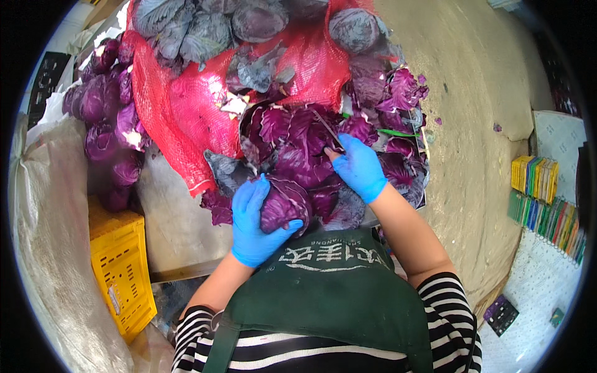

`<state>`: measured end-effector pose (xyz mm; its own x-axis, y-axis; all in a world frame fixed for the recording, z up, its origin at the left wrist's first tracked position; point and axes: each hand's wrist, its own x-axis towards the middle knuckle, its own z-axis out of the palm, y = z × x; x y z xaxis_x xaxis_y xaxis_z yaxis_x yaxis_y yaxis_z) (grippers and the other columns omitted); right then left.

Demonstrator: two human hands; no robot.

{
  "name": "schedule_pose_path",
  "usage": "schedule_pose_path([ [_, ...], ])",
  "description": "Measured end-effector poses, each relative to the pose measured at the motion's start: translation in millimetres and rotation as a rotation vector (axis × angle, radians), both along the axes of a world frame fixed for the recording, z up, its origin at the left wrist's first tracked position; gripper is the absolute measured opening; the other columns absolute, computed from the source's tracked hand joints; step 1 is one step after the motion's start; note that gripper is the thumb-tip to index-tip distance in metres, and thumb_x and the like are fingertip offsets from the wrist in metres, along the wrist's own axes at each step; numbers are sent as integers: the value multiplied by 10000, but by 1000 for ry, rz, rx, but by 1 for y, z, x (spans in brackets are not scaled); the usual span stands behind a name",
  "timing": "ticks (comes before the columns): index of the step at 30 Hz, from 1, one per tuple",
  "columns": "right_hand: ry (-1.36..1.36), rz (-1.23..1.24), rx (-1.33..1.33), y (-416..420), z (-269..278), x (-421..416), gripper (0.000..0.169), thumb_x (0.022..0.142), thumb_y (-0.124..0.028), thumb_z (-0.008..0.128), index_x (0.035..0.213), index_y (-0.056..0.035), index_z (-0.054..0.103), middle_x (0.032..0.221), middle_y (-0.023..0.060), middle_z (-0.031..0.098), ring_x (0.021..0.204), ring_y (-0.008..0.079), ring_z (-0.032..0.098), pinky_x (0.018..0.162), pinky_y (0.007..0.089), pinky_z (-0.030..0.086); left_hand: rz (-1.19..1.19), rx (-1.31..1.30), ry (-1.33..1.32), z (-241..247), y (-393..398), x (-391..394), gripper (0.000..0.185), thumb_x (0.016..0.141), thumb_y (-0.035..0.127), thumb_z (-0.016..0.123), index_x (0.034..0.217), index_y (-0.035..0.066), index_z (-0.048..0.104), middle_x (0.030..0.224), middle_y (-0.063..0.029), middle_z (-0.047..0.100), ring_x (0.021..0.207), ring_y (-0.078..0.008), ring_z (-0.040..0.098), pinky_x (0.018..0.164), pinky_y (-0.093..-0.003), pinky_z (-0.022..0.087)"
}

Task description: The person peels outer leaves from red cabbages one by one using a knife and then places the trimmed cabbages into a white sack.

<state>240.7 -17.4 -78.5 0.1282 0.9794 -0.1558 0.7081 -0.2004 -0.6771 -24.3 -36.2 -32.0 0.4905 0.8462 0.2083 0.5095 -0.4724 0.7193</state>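
My left hand (254,228), in a blue glove, grips a head of red cabbage (284,205) at the table's near edge, fingers over its left side and thumb across its near side. In my gloved right hand (358,167) is a knife, its thin blade (326,126) angled up and left over loose leaves. One bare fingertip pokes from that glove. Purple cabbage leaves (303,158) lie heaped between and beyond both hands. The knife's handle is hidden in my grip.
Beyond the leaves, a red mesh sack (200,107) holds unpeeled cabbages (259,21). Peeled cabbages (100,100) are piled at left, above a yellow plastic crate (123,270). A bare metal tabletop (177,219) shows left of my hand. Colourful crates (534,177) stand far right.
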Motion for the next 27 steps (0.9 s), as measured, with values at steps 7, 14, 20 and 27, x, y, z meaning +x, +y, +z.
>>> schedule_pose_path([
  [7,295,257,-49,-43,61,-50,831,777,-387,797,1486,-142,438,887,154,614,770,317,646,692,415,527,-118,-127,-16,6,11,-5,865,590,318,940,1287,65,494,1323,-212,505,1212,-401,520,1017,-474,450],
  [14,134,281,113,-45,45,-56,425,796,-274,731,1167,-107,607,882,130,646,746,327,669,641,451,543,-221,-199,-16,13,21,-6,841,595,282,945,1258,74,472,1353,-251,496,1231,-447,520,1015,-514,439],
  [20,76,139,37,-33,15,-36,208,852,-261,697,918,-81,616,834,174,656,774,366,668,659,457,540,-150,-134,-170,-6,-2,-27,831,614,297,952,1267,93,480,1335,-200,494,1259,-381,500,1065,-484,407],
  [27,218,342,21,-43,69,-61,679,797,-313,809,1402,-145,550,906,125,634,760,266,649,680,381,531,-94,-362,-17,1,12,-33,816,712,294,877,1391,45,500,1382,-210,457,1276,-361,480,1085,-454,399],
])
